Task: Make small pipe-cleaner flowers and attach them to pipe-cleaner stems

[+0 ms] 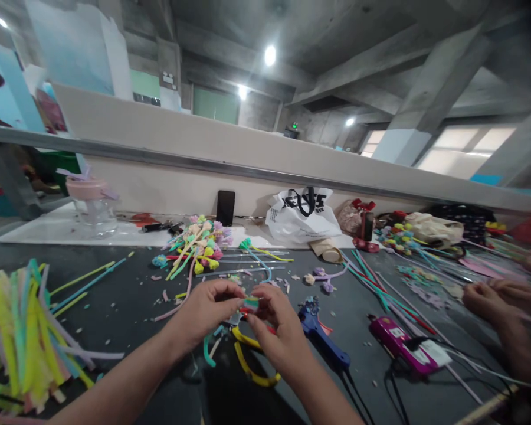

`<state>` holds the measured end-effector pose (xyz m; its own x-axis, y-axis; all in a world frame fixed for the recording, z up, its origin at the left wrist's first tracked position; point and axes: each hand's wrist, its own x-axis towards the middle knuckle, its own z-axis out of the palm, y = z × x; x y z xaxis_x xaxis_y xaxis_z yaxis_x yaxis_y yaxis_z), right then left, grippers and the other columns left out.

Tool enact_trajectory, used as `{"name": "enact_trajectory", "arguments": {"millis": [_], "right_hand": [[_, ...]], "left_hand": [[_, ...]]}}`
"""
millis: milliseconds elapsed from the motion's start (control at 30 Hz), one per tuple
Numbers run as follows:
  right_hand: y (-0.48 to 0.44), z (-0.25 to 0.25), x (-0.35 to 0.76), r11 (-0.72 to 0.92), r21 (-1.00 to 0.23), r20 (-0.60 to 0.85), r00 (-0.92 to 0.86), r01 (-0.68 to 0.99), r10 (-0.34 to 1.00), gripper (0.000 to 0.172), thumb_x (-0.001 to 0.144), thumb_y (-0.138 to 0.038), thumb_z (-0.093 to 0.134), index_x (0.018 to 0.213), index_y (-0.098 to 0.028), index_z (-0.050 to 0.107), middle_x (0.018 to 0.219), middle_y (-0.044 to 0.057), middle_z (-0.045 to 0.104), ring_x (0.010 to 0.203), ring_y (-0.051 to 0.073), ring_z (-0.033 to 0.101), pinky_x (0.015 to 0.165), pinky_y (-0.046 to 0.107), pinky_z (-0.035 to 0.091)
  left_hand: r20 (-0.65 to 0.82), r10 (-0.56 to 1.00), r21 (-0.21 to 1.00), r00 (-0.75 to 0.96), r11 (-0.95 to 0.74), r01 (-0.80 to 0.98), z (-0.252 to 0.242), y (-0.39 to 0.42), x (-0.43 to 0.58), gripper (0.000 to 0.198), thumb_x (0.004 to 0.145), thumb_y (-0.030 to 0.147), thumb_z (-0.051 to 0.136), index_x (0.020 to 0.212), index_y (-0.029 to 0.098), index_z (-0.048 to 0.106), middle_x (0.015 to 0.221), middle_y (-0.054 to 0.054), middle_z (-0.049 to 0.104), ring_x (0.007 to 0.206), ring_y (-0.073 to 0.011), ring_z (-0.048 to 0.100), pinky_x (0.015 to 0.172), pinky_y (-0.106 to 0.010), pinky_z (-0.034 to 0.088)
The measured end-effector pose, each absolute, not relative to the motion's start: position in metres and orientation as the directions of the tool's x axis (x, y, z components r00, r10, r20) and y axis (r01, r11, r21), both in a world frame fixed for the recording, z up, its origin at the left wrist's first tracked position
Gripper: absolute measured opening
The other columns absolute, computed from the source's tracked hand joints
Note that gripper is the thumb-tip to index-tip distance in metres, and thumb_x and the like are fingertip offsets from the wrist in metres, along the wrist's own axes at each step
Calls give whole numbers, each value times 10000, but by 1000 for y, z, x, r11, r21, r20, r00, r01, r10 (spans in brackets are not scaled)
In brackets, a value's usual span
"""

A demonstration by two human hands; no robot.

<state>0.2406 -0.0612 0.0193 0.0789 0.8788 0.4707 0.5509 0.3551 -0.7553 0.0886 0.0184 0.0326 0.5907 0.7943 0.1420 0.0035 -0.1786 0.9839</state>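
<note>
Both forearms reached in from the near edge of the dark table, angled inward so that the hands nearly met. The left hand (216, 301) lay back-up, wrist slightly bent, thumb and index pinched together; the right hand (278, 321) faced it, fingers curled over and thumb coming from below. Both sets of fingertips were closed on a small green-and-red piece (250, 303), held just above the tabletop (137, 336) between them. Its full shape could not be made out: the fingers covered its ends. Yellow loops (259, 375) lay below the right hand, partly hidden by it; whether they belonged to a tool I could not tell. The blue glue gun (325, 339) rested just beside the right hand, its nozzle end blurred. At far right, a co-worker's hands (491, 301) were smeared, their holdings unreadable. The fuzzy stems (26, 330) at left were cut off by my view's edge.
</note>
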Motion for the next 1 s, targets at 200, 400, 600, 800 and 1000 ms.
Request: {"name": "enact_trajectory", "arguments": {"millis": [200,400,600,800,1000], "right_hand": [[-47,19,237,352,-675,495,45,649,867,254,716,-70,507,930,-207,507,907,41,536,792,158,541,673,254,467],[-42,22,234,378,-602,547,19,703,837,195,713,-74,489,864,-195,517,824,27,555,720,144,541,628,235,435],[-33,20,232,328,-597,517,39,733,855,180,672,-56,487,789,-191,510,752,11,545,685,143,528,613,238,411],[-21,11,231,282,-774,398,89,567,913,256,686,-88,493,916,-200,471,758,-9,547,667,131,551,584,222,434],[-8,1,231,258,-871,344,143,418,928,130,664,-116,509,765,-198,497,627,-47,520,569,110,512,506,196,407]], "left_hand": [[84,816,996,572,-61,-58,33,20,88,125,677,247,635,759,154,651,753,-11,643,735,-147,560,719,-244,408],[72,813,995,578,-21,-94,29,23,87,152,689,265,627,774,141,649,753,-15,639,727,-146,555,710,-246,395],[39,828,997,560,4,-76,26,26,88,147,680,265,635,753,137,637,705,9,600,673,-122,515,665,-227,371],[23,841,997,540,19,-73,23,32,88,173,692,278,631,775,127,617,691,16,546,590,-88,430,555,-202,306],[-11,863,997,506,45,-55,23,37,95,203,660,290,654,728,109,590,615,38,487,517,-63,338,504,-198,246]]}}
